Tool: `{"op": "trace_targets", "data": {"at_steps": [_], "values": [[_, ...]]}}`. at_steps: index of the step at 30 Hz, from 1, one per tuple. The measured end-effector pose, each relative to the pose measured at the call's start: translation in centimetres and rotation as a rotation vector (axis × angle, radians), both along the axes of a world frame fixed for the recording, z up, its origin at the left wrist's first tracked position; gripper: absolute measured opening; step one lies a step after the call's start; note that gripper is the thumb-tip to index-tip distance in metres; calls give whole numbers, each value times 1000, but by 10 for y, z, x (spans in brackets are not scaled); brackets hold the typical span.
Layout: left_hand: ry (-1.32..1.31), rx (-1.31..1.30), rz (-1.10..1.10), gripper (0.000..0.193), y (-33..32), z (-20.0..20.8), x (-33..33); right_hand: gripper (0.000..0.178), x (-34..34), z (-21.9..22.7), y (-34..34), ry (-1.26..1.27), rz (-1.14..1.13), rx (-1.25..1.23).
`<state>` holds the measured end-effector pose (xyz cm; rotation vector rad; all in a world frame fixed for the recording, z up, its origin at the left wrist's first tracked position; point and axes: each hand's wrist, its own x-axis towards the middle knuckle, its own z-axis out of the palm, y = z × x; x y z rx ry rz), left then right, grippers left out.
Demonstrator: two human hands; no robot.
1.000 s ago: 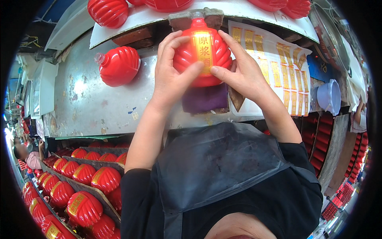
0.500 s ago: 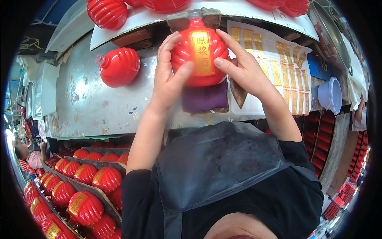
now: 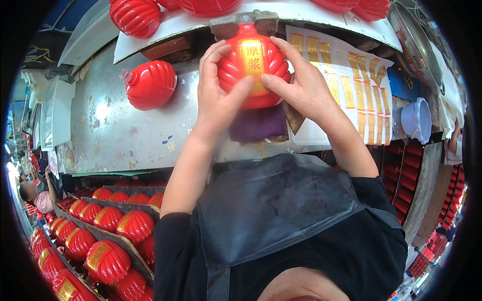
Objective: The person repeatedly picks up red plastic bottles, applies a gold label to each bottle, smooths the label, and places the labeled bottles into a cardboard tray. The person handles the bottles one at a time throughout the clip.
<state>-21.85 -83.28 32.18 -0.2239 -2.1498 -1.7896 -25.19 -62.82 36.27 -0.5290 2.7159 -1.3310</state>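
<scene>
Left hand (image 3: 216, 95) and right hand (image 3: 304, 90) cup the fluted red bottle (image 3: 273, 59) from both sides, fingers curved and spread wide to fit its girth, both hands keeping hold of it. Bottle lies between the fingers, label up, clear neck pointing away from the person. Both thumbs bend inward over the lower end of the gold label (image 3: 255, 57), tips close together, partly covering it; whether they press hard, cannot tell. Just beyond the fingertips, the neck is at a grey notched block (image 3: 221, 29). Nearer the person than the thumbs, a purple cloth (image 3: 257, 126) shows under the bottle's base. Left of the left fingers, well apart, a second red bottle (image 3: 150, 86) lies tilted on the worn metal table (image 3: 110, 135). Right of the right fingers, near them, is a white backing sheet (image 3: 317, 131) with rows of gold labels (image 3: 361, 95); farther right, a lavender bucket (image 3: 416, 121). Beyond the fingers, more red bottles sit on a white board (image 3: 125, 47). Below and left of the left hand, labelled red bottles (image 3: 107, 262) fill rack rows.
</scene>
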Motion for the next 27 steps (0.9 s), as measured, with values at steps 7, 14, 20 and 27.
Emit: {"op": "trace_targets", "data": {"at_steps": [7,14,20,27], "values": [[-53,160,-49,64,-1,-1,1,80,-6,2,6,-109,49,-149],[-56,230,-126,71,-6,-4,1,85,-5,2,12,-160,110,-131],[14,-73,-48,82,-6,-4,0,86,-1,-1,4,-99,53,-88],[13,-96,-64,86,-13,7,-8,61,-16,22,9,137,61,-70]]}}
